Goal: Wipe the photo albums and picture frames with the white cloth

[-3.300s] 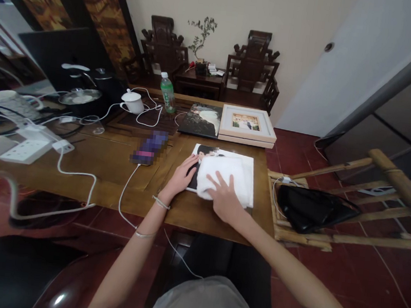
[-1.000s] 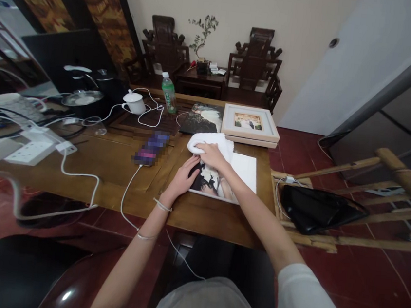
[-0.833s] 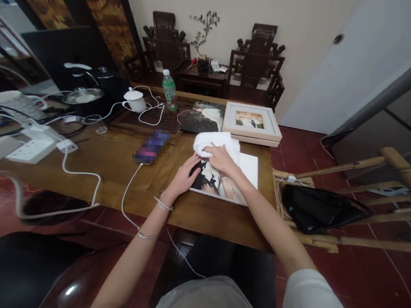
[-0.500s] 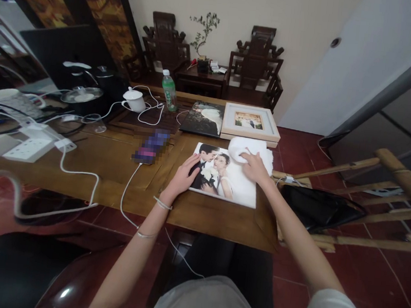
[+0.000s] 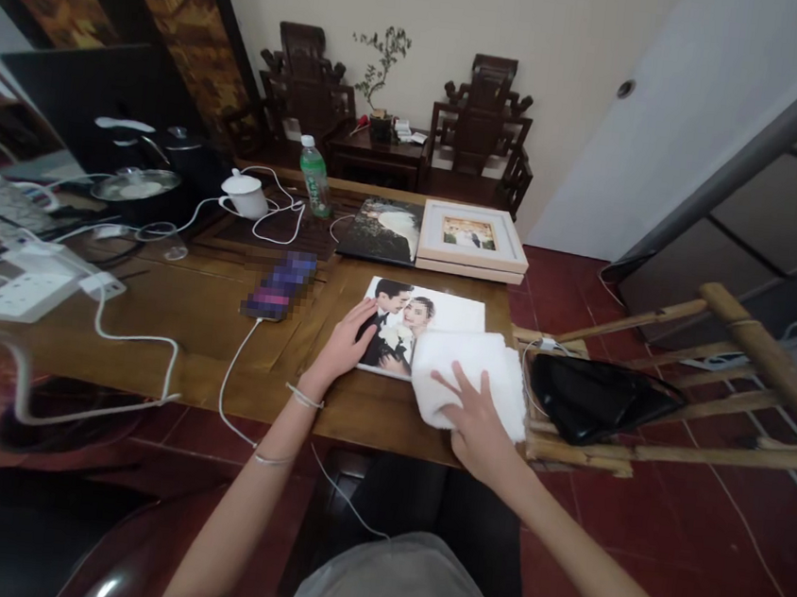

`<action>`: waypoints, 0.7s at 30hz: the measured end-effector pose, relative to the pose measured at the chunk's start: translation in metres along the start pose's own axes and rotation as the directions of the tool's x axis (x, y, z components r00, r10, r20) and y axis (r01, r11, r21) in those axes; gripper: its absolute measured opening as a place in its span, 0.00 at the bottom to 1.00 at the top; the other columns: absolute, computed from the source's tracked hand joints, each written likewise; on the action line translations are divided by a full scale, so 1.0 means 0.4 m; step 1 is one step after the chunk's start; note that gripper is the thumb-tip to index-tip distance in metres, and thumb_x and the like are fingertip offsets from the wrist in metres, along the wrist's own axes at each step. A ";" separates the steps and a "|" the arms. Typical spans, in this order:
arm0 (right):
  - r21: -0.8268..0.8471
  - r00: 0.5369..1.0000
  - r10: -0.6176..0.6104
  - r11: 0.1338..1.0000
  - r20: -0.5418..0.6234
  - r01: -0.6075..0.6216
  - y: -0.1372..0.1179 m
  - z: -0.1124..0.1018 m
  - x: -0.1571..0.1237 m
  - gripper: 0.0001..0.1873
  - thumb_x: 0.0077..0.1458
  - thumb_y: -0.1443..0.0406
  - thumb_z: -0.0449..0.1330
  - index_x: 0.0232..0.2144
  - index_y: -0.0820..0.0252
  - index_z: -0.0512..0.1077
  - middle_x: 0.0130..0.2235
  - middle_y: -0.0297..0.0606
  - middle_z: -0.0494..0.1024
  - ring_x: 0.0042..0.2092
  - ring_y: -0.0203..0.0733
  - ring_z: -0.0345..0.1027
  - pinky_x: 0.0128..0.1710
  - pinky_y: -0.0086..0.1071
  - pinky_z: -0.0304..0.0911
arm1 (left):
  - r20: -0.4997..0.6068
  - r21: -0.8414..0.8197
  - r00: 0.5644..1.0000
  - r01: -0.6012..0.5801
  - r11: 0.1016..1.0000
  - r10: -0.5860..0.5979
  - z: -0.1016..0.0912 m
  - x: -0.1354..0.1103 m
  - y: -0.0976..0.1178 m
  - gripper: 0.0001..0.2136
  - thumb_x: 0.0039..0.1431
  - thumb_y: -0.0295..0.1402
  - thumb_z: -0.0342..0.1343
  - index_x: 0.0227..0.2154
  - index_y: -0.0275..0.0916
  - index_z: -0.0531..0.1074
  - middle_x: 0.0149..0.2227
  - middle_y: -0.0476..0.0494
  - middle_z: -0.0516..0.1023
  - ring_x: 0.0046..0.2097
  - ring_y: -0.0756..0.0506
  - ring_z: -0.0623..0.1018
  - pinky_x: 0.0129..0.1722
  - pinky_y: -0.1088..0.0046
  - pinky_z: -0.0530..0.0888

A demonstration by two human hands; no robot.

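Note:
A glossy photo panel (image 5: 397, 341) of a couple lies flat on the wooden table (image 5: 358, 416). My left hand (image 5: 344, 340) rests at its left edge, fingers stretched out over the border, holding nothing. Over the panel's lower right part lies a folded white cloth (image 5: 506, 381), reaching past the panel's near edge. My right hand (image 5: 475, 421) holds this cloth from above, its fingers spread and pressed into it. Part of the picture's right side is hidden beneath the cloth.
Behind the panel lie a dark photo panel (image 5: 373, 229) and a light-framed picture (image 5: 471, 263). To the left are a charging phone (image 5: 278, 284), a lidded white cup (image 5: 244, 195), a green bottle (image 5: 315, 181) and a power strip (image 5: 25, 288) with cables. A bamboo rack (image 5: 785, 344) stands at the right.
My right hand has drawn the white cloth toward me, from the panel's upper right to its lower right corner. My left hand keeps its place on the panel. The view has shifted slightly.

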State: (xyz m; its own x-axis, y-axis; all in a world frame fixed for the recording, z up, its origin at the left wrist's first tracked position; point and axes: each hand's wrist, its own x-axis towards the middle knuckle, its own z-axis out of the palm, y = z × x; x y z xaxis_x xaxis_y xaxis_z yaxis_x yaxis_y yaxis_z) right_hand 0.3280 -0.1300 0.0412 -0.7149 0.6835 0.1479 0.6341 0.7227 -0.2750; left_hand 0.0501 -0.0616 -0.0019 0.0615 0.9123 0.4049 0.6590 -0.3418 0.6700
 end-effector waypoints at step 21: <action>-0.026 0.973 0.192 0.980 -0.126 -0.197 0.262 -0.018 0.280 0.31 0.41 0.79 0.46 0.48 0.63 0.70 0.58 0.49 0.67 0.65 0.54 0.46 0.59 0.64 0.38 | 0.000 -0.032 1.000 0.013 0.999 -0.013 -0.003 0.001 0.002 0.20 0.63 0.37 0.45 0.55 0.36 0.67 0.61 0.37 0.64 0.64 0.42 0.61 0.63 0.58 0.58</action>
State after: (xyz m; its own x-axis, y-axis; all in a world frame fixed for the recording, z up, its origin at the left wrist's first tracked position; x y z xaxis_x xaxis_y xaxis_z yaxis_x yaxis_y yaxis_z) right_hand 0.3164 0.0231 0.0360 -0.5366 0.8170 0.2109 0.7700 0.5764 -0.2738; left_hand 0.0498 -0.0619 -0.0005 0.0525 0.9166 0.3963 0.6353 -0.3368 0.6949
